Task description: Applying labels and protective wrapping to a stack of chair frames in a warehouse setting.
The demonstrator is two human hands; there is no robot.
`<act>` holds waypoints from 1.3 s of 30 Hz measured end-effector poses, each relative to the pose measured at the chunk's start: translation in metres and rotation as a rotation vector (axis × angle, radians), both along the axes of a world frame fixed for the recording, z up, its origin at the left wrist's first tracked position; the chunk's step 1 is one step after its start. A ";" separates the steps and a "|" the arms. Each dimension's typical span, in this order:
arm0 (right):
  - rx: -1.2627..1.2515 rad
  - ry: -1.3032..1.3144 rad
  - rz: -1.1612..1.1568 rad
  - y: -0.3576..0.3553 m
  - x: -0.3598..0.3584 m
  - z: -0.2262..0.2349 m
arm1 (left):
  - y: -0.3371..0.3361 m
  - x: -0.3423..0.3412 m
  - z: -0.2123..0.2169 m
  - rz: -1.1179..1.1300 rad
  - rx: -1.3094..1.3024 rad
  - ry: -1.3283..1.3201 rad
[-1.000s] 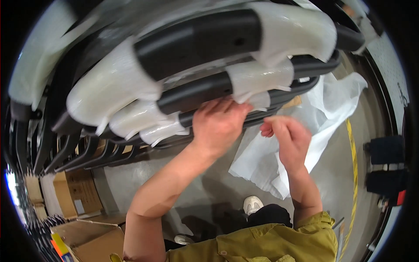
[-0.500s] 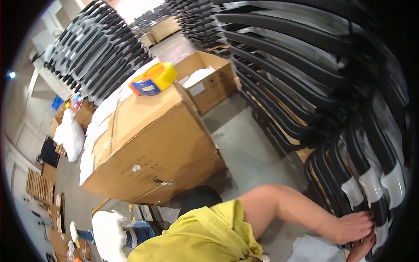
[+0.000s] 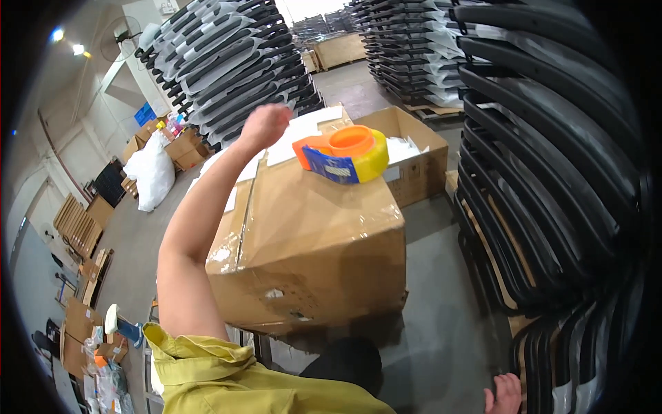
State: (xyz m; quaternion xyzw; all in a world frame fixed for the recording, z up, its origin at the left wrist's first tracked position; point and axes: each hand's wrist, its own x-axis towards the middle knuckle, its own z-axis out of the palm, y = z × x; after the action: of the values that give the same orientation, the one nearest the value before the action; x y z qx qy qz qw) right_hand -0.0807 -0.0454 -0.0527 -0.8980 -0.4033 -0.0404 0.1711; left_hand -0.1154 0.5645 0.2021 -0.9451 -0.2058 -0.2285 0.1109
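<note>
My left hand [image 3: 267,125] is stretched out over the far part of a large brown carton [image 3: 310,217], beside white sheets [image 3: 293,141] lying on its top. Its fingers look curled together, and whatever they may hold is hidden. A tape dispenser [image 3: 341,155], orange and blue with a roll of yellow tape, rests on the carton to the right of that hand. Low at the right edge, my right hand [image 3: 507,395] is open, thumb apart from the fingers. It is next to black curved frames [image 3: 552,366] with white wrapping on their lower parts.
A tall stack of black frames [image 3: 545,172] rises at the right. More wrapped stacks [image 3: 231,62] stand behind the carton. An open carton [image 3: 420,172] with white contents sits on the floor beyond. White bags [image 3: 150,176] and pallets [image 3: 83,224] lie at the left.
My left hand has left the black frames at the lower right and swung over to the carton's far part. My right hand is now apart from it, and the view has turned.
</note>
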 end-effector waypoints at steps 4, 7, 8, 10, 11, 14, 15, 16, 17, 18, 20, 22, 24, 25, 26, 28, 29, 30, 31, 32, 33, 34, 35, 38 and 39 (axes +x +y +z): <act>-0.098 0.066 0.106 0.045 0.012 -0.003 | 0.060 0.006 -0.033 -0.009 -0.380 0.285; -0.145 0.096 0.136 0.061 0.013 -0.006 | 0.073 0.024 -0.041 0.101 -0.422 0.531; -0.168 0.107 0.136 0.065 0.013 -0.005 | 0.077 0.026 -0.042 0.131 -0.438 0.591; -0.178 0.103 0.145 0.071 0.011 -0.005 | 0.087 0.020 -0.039 0.120 -0.512 0.534; -0.180 0.098 0.153 0.074 0.010 -0.004 | 0.089 0.019 -0.036 0.167 -0.508 0.551; -0.211 0.145 0.169 0.083 0.014 -0.003 | 0.104 0.047 -0.046 0.156 -0.549 0.588; -0.216 0.152 0.148 0.086 0.012 -0.003 | 0.100 0.054 -0.047 0.135 -0.549 0.599; -0.183 0.143 0.176 0.091 0.009 -0.003 | 0.090 0.048 -0.043 0.182 -0.502 0.587; -0.149 0.136 0.204 0.095 0.006 -0.001 | 0.084 0.044 -0.041 0.230 -0.453 0.576; -0.147 0.136 0.208 0.097 0.005 0.001 | 0.085 0.036 -0.038 0.234 -0.452 0.575; -0.163 0.222 0.232 0.100 0.001 0.003 | 0.089 0.015 -0.030 0.287 -0.426 0.446; -0.105 0.121 0.260 0.098 0.000 0.000 | 0.101 -0.005 -0.019 0.280 -0.433 0.355; -0.051 0.037 0.252 0.088 -0.001 -0.005 | 0.092 -0.016 0.009 0.224 -0.503 0.254; -0.164 0.167 0.227 0.082 0.000 -0.008 | 0.087 -0.027 0.024 0.186 -0.559 0.075; -0.273 0.317 0.177 0.073 -0.003 -0.014 | 0.052 -0.027 0.049 0.095 -0.688 0.034; -0.102 0.219 0.169 0.060 -0.003 -0.031 | 0.020 -0.020 0.082 -0.282 -0.743 -0.108; -0.006 0.240 0.174 0.061 0.002 -0.030 | 0.036 -0.017 0.100 -0.346 -0.735 -0.110; -0.016 0.471 0.108 0.070 0.006 -0.016 | -0.008 -0.009 0.104 -0.420 -0.907 -0.069; 0.258 0.498 0.169 0.079 0.010 0.004 | -0.042 -0.004 0.095 -0.489 -0.885 -0.166; 0.441 0.568 0.225 0.087 0.014 0.010 | -0.090 -0.007 0.089 -0.486 -0.723 -0.194; 0.663 0.566 0.247 0.088 0.012 0.016 | -0.144 0.000 0.080 -0.371 -0.563 -0.018; 0.842 0.678 0.255 0.084 0.012 0.026 | -0.206 0.013 0.058 -0.422 -0.586 0.209; 0.994 0.701 0.220 0.072 0.011 0.031 | -0.279 0.031 0.006 -0.689 -0.875 0.109; 1.256 0.793 0.131 0.010 -0.019 0.024 | -0.410 0.056 -0.080 -0.793 -1.218 0.621; 1.342 0.904 0.125 -0.010 -0.029 0.019 | -0.434 0.063 -0.115 -0.845 -1.304 0.734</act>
State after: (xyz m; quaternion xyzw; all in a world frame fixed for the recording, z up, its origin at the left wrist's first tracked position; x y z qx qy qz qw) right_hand -0.1096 -0.0551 -0.0338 -0.5097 -0.2344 0.1027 0.8214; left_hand -0.0523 0.1304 0.0875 -0.8315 0.1219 0.2335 -0.4890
